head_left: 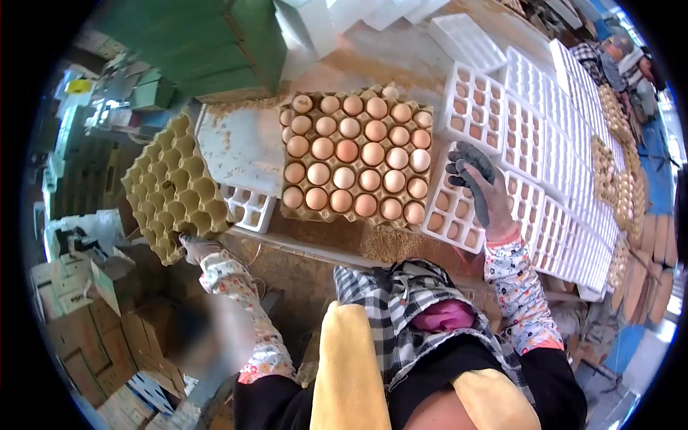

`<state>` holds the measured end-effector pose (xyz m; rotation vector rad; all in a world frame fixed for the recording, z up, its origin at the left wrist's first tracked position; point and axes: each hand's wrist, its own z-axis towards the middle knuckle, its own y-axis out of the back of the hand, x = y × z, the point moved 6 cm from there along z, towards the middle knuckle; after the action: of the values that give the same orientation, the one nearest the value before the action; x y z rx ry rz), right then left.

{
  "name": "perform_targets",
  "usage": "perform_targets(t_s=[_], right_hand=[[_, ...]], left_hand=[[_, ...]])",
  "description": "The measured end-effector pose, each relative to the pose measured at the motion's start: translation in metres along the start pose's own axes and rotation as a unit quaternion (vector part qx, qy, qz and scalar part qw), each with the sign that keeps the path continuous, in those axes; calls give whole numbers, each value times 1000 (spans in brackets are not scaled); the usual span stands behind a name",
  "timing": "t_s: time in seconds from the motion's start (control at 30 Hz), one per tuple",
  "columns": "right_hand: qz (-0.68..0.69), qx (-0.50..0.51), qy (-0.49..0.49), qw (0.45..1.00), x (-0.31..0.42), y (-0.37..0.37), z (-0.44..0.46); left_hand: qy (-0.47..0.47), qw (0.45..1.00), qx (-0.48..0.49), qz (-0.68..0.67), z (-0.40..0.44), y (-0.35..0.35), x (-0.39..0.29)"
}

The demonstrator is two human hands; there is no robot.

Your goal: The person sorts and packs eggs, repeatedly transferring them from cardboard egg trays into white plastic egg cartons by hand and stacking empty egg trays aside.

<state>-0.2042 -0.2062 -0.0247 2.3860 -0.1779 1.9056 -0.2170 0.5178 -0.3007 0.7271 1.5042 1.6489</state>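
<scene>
While gripping one empty tan pulp tray (172, 179) at frame left with left hand (201, 249), curls gray-gloved right hand (479, 179), grasp indiscernible, above one partly hidden white foam tray (452, 217) beside one central egg-filled pulp tray (326, 214)

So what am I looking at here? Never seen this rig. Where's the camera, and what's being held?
There is no robot: a person works with their own two hands. The one picture comes from a camera on their head, looking forward and down, so their sleeves reach in from the bottom.

On the table, in the middle, sits a brown tray full of eggs. To the right are rows of white trays, several with eggs in them.

The left hand grips an empty brown tray by its lower edge. The right hand, in a dark glove, is curled over a white tray; whether it holds an egg I can't tell.
</scene>
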Motion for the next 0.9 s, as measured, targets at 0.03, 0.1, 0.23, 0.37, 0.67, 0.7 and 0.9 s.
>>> perform_targets(t_s=[0.03, 0.1, 0.23, 0.37, 0.67, 0.7, 0.9], right_hand=[[-4, -10, -25, 1000, -11, 8, -1], [-73, -21, -43, 996, -16, 13, 5], [-43, -9, -31, 999, -27, 12, 29], [-128, 14, 17, 991, -39, -1, 54], [-314, -13, 43, 948, -37, 4, 123], [-374, 30, 49, 926, -37, 0, 135], [-504, 207, 83, 834, -57, -5, 171]], left_hand=[[179, 935, -36, -305, 14, -42, 26], [452, 662, 18, -597, -10, 10, -64], [211, 937, -129, -248, -18, 164, -233], [-273, 842, 120, -449, 3, 186, -392], [-377, 742, 467, -298, 38, 127, -508], [-418, 749, 442, -264, 31, 131, -509], [-588, 751, 252, -162, 7, 157, -496]])
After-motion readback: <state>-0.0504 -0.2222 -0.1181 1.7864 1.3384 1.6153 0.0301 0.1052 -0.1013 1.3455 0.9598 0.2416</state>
